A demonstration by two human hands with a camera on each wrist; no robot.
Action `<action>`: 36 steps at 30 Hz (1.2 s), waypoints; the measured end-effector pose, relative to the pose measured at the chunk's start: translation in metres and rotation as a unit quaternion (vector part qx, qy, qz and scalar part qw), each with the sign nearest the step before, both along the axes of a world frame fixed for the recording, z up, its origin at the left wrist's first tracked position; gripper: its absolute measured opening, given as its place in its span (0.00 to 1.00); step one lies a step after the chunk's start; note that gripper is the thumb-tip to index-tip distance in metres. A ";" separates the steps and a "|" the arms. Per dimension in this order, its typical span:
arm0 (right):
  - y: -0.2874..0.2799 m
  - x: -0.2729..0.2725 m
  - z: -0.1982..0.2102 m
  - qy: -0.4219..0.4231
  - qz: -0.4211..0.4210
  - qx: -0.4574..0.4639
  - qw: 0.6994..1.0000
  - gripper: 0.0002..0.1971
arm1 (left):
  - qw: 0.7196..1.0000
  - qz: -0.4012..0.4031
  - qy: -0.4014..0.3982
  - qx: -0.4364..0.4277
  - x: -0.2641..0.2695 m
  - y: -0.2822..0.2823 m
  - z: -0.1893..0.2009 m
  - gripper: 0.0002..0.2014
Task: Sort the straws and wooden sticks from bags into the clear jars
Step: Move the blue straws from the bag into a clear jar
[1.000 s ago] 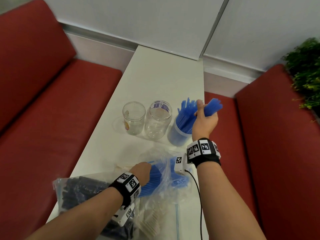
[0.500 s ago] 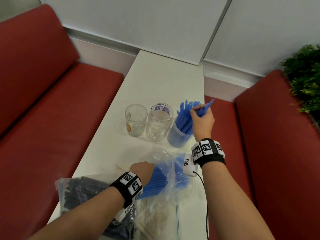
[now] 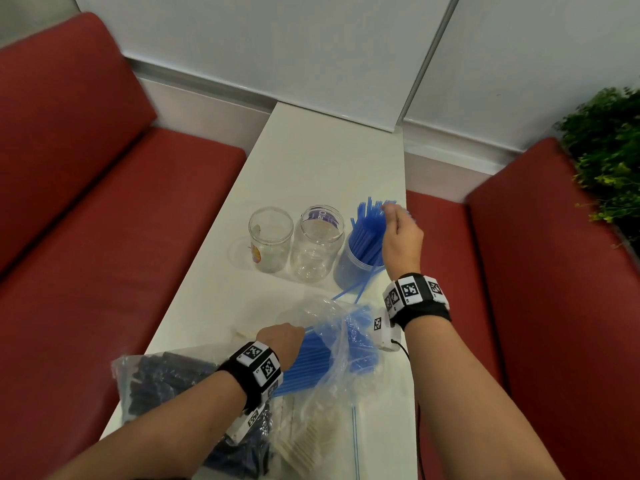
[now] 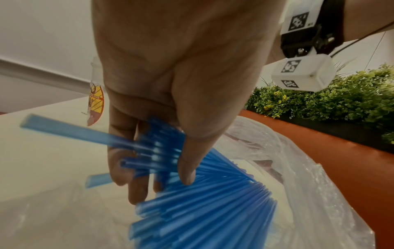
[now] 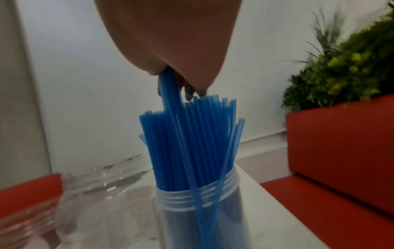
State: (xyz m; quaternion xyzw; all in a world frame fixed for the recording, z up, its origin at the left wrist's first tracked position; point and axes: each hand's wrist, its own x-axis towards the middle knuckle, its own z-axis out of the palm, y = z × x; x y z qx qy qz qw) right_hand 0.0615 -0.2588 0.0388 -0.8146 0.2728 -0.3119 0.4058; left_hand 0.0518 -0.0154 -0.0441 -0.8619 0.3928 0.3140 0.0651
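Note:
Three clear jars stand in a row on the white table (image 3: 311,161). The left jar (image 3: 270,239) and middle jar (image 3: 317,242) hold nothing; the right jar (image 3: 358,258) (image 5: 192,202) is packed with upright blue straws (image 5: 187,134). My right hand (image 3: 393,211) (image 5: 170,80) hovers over this jar and pinches the tops of a few straws. Two loose straws (image 3: 360,285) lean outside the jar. My left hand (image 3: 280,339) (image 4: 162,168) is inside a clear bag (image 3: 332,317) and grips a bundle of blue straws (image 4: 202,210).
A bag of dark straws (image 3: 162,382) lies at the near left, and a bag of wooden sticks (image 3: 304,441) near the front edge. Red benches (image 3: 104,237) flank the narrow table. A green plant (image 3: 606,150) stands at the right.
My right hand has lowered its blue straws into the right jar, and two straws now hang outside it. The left hand stays in the bag on its bundle.

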 end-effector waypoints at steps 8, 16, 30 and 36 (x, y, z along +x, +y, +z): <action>-0.025 -0.049 -0.034 -0.106 -0.324 0.144 0.929 0.24 | 1.000 0.002 0.008 0.001 0.004 0.002 -0.002 0.14; 0.042 -0.061 -0.120 0.345 -0.047 0.315 0.883 0.43 | 1.000 0.007 0.016 0.007 0.003 0.008 -0.007 0.15; 0.044 -0.018 -0.142 0.494 0.263 -0.184 0.808 0.20 | 1.000 0.007 0.003 0.005 0.008 0.011 -0.012 0.13; 0.051 -0.017 -0.157 0.544 0.226 -0.203 0.782 0.19 | 0.999 0.017 -0.021 0.017 0.016 0.011 -0.015 0.10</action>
